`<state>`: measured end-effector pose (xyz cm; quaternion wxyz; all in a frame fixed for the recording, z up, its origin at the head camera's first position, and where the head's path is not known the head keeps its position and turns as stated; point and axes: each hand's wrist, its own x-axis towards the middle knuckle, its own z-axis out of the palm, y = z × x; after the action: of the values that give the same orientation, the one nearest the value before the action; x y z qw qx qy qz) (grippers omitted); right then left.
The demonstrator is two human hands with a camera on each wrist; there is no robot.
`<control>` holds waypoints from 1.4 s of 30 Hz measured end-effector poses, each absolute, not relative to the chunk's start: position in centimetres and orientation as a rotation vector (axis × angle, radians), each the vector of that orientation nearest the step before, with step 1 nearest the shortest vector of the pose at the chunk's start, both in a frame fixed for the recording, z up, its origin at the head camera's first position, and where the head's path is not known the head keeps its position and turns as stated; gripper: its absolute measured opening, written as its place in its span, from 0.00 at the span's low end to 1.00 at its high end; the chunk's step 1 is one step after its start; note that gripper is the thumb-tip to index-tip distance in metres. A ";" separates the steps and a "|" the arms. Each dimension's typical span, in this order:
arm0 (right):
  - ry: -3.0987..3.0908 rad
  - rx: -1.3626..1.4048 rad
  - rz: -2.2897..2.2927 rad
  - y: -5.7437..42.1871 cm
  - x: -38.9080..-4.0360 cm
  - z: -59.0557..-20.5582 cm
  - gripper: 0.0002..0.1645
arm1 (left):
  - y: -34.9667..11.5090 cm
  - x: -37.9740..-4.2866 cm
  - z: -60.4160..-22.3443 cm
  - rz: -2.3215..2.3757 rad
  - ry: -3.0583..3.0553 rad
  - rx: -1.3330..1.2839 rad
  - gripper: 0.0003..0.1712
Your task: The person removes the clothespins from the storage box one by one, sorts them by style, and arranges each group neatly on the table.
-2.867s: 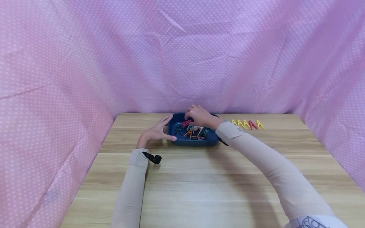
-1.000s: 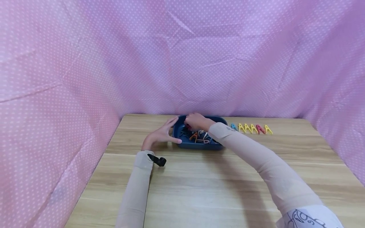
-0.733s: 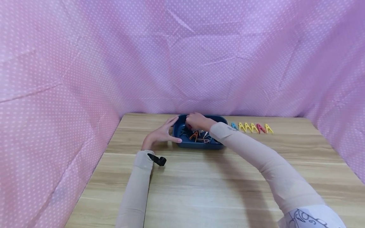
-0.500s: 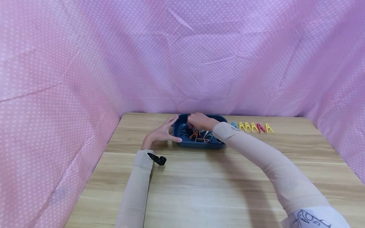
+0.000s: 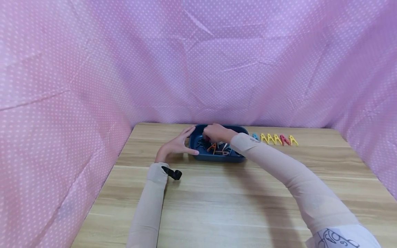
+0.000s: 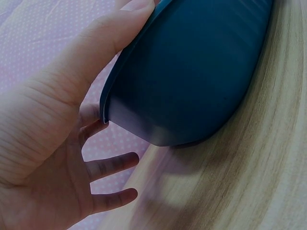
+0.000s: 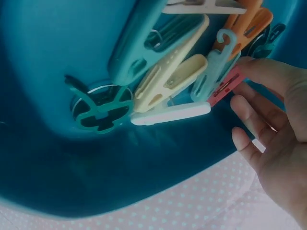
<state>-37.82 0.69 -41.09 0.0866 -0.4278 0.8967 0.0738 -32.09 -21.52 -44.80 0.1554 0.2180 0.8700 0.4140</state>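
Observation:
A dark blue plastic basin [image 5: 217,158] stands near the table's far edge with several clothespins inside. My left hand [image 5: 176,145] spans its left end with straight, spread fingers, thumb and fingertips touching the rim. Reaching down into the basin, my right hand [image 5: 216,133] pinches a red clothespin [image 7: 225,88], which the hand hides in the head view. Around it in the right wrist view lie a cream clothespin [image 7: 160,79], a teal one [image 7: 136,45], a pale blue one [image 7: 211,72], an orange one [image 7: 254,26] and a dark green clip [image 7: 103,112].
To the right of the basin, a row of clothespins lies on the wooden table [image 5: 198,206]: one blue [image 5: 255,136], one red [image 5: 284,140], the others yellow [image 5: 293,140]. A pink dotted cloth [image 5: 198,69] hangs behind and at both sides.
My right hand has lowered with the red clothespin from above the basin to inside it. The left hand keeps its place at the rim. The head view has shifted slightly.

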 end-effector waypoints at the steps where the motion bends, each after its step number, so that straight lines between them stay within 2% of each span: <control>1: 2.670 -1.261 0.218 0.6 -37.8 -41.0 0.13 | -21.5 -32.1 -44.8 1.183 2.494 0.624 0.68; 8: 2.648 -1.146 0.227 0.1 -37.8 -40.7 0.18 | -21.6 -32.2 -44.8 1.177 2.499 0.642 0.68; 14: 2.649 -1.144 0.235 0.0 -38.1 -41.1 0.17 | -21.5 -32.2 -44.7 1.184 2.499 0.636 0.68; 25: 2.674 -1.259 0.260 0.2 -38.3 -41.1 0.09 | -21.4 -32.1 -44.8 1.175 2.500 0.625 0.68; 32: 2.748 -1.377 0.257 0.9 -37.9 -40.0 0.10 | -21.4 -32.0 -44.7 1.192 2.481 0.627 0.68; 42: 2.822 -1.535 0.480 1.6 -37.6 -39.9 0.15 | -21.4 -31.9 -44.8 1.183 2.505 0.642 0.68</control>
<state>-37.62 1.58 -39.88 -0.0534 -0.4718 0.8676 0.1477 -31.88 -21.39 -44.78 0.1483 0.2233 0.8712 0.4112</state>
